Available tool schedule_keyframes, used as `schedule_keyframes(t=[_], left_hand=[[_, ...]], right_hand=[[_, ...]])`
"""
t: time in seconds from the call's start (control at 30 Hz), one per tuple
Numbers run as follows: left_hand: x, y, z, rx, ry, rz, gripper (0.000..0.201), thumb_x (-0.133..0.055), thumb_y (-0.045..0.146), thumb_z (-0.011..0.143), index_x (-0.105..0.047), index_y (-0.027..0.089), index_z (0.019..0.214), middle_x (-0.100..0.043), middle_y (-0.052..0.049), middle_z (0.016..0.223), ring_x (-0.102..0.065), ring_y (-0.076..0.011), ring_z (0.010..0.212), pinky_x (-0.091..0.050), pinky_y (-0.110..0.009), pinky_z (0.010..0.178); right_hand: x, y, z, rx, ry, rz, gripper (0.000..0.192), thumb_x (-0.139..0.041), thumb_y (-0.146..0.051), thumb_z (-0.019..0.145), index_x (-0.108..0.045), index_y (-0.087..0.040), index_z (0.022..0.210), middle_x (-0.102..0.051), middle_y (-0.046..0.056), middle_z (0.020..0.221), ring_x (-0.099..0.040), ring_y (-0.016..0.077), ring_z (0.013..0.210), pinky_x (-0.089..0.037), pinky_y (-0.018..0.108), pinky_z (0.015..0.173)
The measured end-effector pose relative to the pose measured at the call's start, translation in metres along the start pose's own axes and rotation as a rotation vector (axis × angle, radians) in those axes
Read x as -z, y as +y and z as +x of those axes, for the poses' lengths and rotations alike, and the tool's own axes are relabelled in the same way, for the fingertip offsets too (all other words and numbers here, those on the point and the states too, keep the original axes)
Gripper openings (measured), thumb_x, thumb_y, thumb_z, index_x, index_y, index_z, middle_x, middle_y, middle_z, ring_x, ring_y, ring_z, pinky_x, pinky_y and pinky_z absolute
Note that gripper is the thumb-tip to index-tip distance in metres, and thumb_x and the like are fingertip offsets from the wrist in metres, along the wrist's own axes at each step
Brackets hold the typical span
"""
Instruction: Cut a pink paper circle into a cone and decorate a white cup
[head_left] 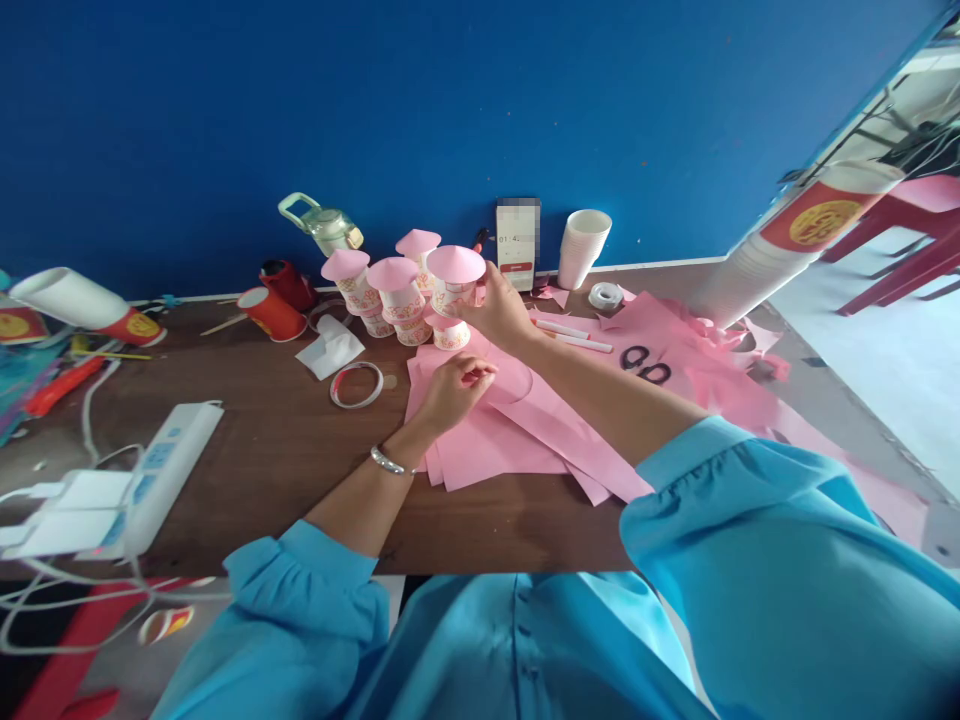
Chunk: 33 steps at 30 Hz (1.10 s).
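Observation:
My right hand (499, 308) is closed around the side of a patterned paper cup (448, 296) topped with a pink paper cone (456, 264). Directly below it is another pink-topped cup (450, 336); whether the two touch, I cannot tell. More patterned cups with pink cone tops (393, 274) stand close together to the left. Nearer to me, my left hand (456, 392) hovers over pink paper sheets (495, 440), its fingers curled together. Anything inside those fingers is hidden.
A roll of tape (356, 385), a crumpled white tissue (330, 347) and a red cup (271, 314) lie left. Scissors (645, 365) and white markers (574, 336) rest right on pink paper. A phone (517, 245) and stacked white cups (585, 248) stand by the wall. A power strip (169, 470) sits left.

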<state>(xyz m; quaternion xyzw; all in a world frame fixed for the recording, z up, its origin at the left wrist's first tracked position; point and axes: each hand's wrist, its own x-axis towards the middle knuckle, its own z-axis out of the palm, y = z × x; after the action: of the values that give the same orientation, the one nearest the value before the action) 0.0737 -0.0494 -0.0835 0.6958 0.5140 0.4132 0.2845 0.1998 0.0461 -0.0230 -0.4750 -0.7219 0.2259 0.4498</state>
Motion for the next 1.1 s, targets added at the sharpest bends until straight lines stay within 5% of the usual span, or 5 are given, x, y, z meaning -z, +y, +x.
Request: schedule_keyframes(t=[0.13,0.33,0.77,1.1], left_hand=[[0.007,-0.009,0.004,0.109,0.234,0.038,0.007,-0.066,0.022,0.085,-0.06,0.021,0.081,-0.065,-0.003,0.086,-0.064,-0.0148,0.073,-0.056,-0.03,0.069],[0.024,-0.016,0.01,0.191,0.405,0.199,0.026,-0.075,0.022,0.076,-0.055,0.023,0.092,-0.065,-0.003,0.096,-0.059,-0.0169,0.077,-0.054,-0.037,0.078],[0.022,-0.022,0.008,0.097,0.226,0.3,0.036,-0.07,0.025,0.082,-0.058,0.023,0.115,-0.073,-0.01,0.122,-0.069,-0.026,0.102,-0.055,-0.046,0.097],[0.022,-0.019,0.008,0.008,0.193,0.304,0.014,-0.069,0.018,0.082,-0.066,0.023,0.095,-0.074,-0.007,0.114,-0.068,-0.0255,0.109,-0.051,-0.045,0.107]], right_hand=[[-0.009,0.005,-0.001,0.009,-0.015,0.012,0.047,-0.08,-0.032,0.075,-0.057,-0.025,0.115,-0.068,0.009,0.111,-0.063,0.0356,0.118,-0.057,0.058,0.099],[-0.007,0.006,-0.001,0.003,-0.021,0.02,0.046,-0.076,-0.029,0.079,-0.055,-0.025,0.12,-0.068,0.011,0.12,-0.06,0.0357,0.124,-0.057,0.059,0.102],[-0.011,0.016,0.002,0.043,-0.026,-0.022,0.05,-0.078,-0.03,0.081,-0.053,-0.022,0.124,-0.066,0.011,0.122,-0.061,0.0378,0.123,-0.052,0.06,0.106],[-0.016,0.019,0.008,0.064,-0.055,-0.105,0.046,-0.077,-0.05,0.086,-0.055,-0.022,0.115,-0.065,0.013,0.12,-0.059,0.0377,0.124,-0.049,0.06,0.109]])
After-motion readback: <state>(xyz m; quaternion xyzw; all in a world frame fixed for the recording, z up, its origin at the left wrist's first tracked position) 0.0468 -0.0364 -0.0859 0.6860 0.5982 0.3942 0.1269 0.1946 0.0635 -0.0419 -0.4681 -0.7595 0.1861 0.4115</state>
